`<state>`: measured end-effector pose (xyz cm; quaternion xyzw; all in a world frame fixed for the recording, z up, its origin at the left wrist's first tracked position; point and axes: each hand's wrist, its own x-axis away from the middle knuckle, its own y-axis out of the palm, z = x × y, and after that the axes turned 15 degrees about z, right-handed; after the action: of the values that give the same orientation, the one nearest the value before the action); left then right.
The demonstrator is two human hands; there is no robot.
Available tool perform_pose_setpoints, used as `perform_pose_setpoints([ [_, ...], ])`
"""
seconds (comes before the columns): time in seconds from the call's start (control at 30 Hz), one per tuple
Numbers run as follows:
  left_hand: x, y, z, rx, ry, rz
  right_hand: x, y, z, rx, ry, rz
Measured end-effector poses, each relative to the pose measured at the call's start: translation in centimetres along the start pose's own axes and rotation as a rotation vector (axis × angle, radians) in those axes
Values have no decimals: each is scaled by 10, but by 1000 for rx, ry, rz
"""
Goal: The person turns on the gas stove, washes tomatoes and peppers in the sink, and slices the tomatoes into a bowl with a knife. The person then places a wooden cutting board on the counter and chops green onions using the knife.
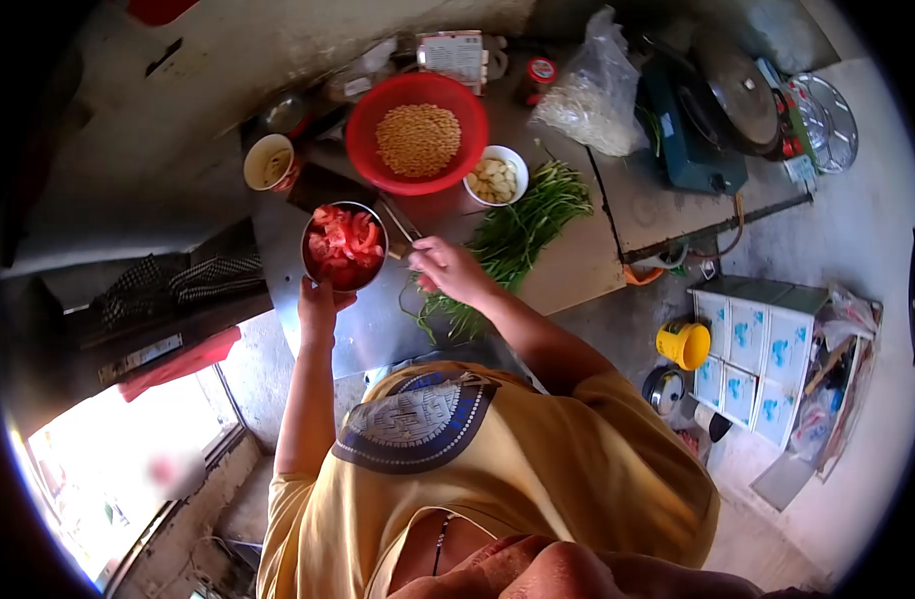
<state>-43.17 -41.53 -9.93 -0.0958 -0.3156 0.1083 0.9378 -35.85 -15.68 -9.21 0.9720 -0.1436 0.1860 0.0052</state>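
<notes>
My left hand is closed on the rim and side of a round metal bowl, held over the near left part of the counter. Cut red tomato pieces fill it. Just right of the bowl, my right hand has its fingers closed at the near end of a thin metal utensil; its exact kind is hard to make out. A bunch of long green stalks lies beside and partly beneath my right forearm. Beyond the hands are a red plastic basin of pale yellow beans and a white bowl of peeled garlic cloves.
A paper cup stands at the counter's left. Toward the back are a red-lidded jar and a clear plastic bag. A stove with a lidded pan sits right. Below it are a yellow bucket and a cabinet.
</notes>
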Motion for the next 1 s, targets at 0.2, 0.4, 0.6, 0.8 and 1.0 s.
perform_pose_setpoints([
  [0.2, 48, 72, 29, -35, 207, -228, 2, -27, 6, -123, 18, 144],
  [0.4, 79, 148, 24, 76, 224, -561, 22, -111, 0, -94, 119, 522],
  [0.6, 85, 146, 11, 15, 172, -616, 39, -229, 18, -333, 84, 805],
  [0.8, 54, 76, -24, -22, 110, -410, 6, -331, 46, -373, 234, 1127],
  [1.0, 56, 26, -38, -1, 29, -246, -10, -339, 68, -566, 271, 1147],
])
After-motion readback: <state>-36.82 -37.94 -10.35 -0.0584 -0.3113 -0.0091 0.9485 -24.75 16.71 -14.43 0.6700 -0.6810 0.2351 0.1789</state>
